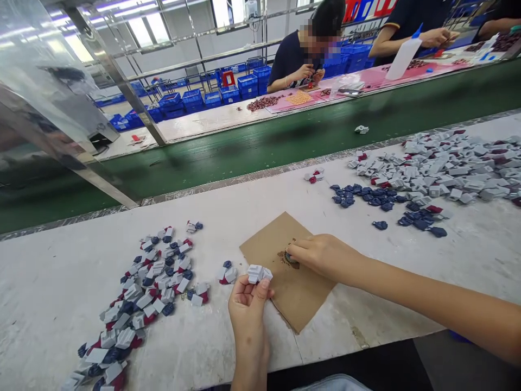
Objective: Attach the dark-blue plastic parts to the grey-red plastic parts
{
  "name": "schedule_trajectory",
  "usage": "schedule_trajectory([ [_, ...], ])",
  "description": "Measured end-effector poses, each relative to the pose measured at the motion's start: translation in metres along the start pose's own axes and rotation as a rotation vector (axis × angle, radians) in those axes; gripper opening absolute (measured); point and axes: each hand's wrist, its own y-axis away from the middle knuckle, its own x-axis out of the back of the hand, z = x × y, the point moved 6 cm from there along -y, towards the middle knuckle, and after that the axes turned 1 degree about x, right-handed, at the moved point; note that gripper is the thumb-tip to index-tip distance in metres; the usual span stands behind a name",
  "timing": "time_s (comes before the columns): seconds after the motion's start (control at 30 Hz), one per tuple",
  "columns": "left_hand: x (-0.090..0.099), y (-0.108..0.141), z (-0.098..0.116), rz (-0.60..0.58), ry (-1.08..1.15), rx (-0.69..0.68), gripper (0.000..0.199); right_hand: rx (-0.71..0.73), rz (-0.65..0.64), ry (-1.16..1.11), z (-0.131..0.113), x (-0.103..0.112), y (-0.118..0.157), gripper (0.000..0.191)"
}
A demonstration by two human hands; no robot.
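Observation:
Low in the middle, my left hand (248, 301) pinches a small light grey moulded piece (259, 274) between thumb and fingers, just over the left edge of a brown cardboard sheet (303, 304). My right hand (317, 254) reaches in from the right, its fingertips closed on a small dark blue piece (288, 256) that is mostly hidden. Those fingertips are down at a dark brown, grainy patch (281, 257) on the cardboard. Left of my left hand lies a joined grey, red and blue piece (228, 273) on the white table.
Many grey, red and blue pieces (157, 271) spread over the left side. Loose dark blue pieces (366, 194) and a heap of grey pieces (456, 163) lie at right. Beyond runs a green conveyor belt (244, 149); people (295, 62) work across it near a white bottle (402, 58).

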Motion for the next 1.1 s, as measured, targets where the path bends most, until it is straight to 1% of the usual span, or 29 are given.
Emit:
schedule_trajectory([
  [0.13, 0.001, 0.001, -0.001, -0.009, 0.004, -0.007, 0.031, 0.007, -0.066, -0.029, -0.001, 0.000, -0.004, 0.019],
  [0.23, 0.001, 0.002, -0.002, -0.018, 0.007, 0.000, 0.030, -0.058, -0.114, -0.139, 0.003, 0.001, -0.005, 0.016],
  [0.3, 0.000, 0.003, -0.002, -0.025, 0.011, 0.012, 0.029, -0.169, -0.081, -0.314, 0.010, 0.006, -0.004, 0.013],
  [0.4, -0.005, 0.007, -0.002, -0.046, 0.017, 0.035, 0.029, -0.427, 0.038, -0.714, 0.023, 0.016, 0.002, 0.012],
  [0.47, -0.010, 0.010, -0.002, -0.059, 0.028, 0.042, 0.028, -0.571, 0.090, -0.973, 0.026, 0.021, 0.006, 0.016],
  [0.5, -0.012, 0.012, -0.002, -0.058, 0.038, 0.040, 0.028, -0.619, 0.103, -1.070, 0.025, 0.024, 0.007, 0.019],
  [0.57, -0.016, 0.016, -0.001, -0.052, 0.054, 0.027, 0.026, -0.673, 0.108, -1.187, 0.020, 0.031, 0.009, 0.021],
  [0.7, -0.023, 0.025, 0.000, -0.051, 0.073, 0.022, 0.026, -0.711, 0.093, -1.236, 0.007, 0.044, 0.010, 0.021],
  [0.83, -0.027, 0.032, 0.002, -0.065, 0.085, 0.038, 0.026, -0.716, 0.136, -1.230, 0.000, 0.053, 0.012, 0.020],
  [1.0, -0.027, 0.035, 0.004, -0.072, 0.059, 0.024, 0.025, -0.634, 0.199, -1.214, -0.006, 0.056, 0.012, 0.016],
  [1.1, -0.025, 0.033, 0.004, -0.095, 0.018, 0.002, 0.024, -0.586, 0.211, -1.151, -0.010, 0.058, 0.013, 0.014],
])
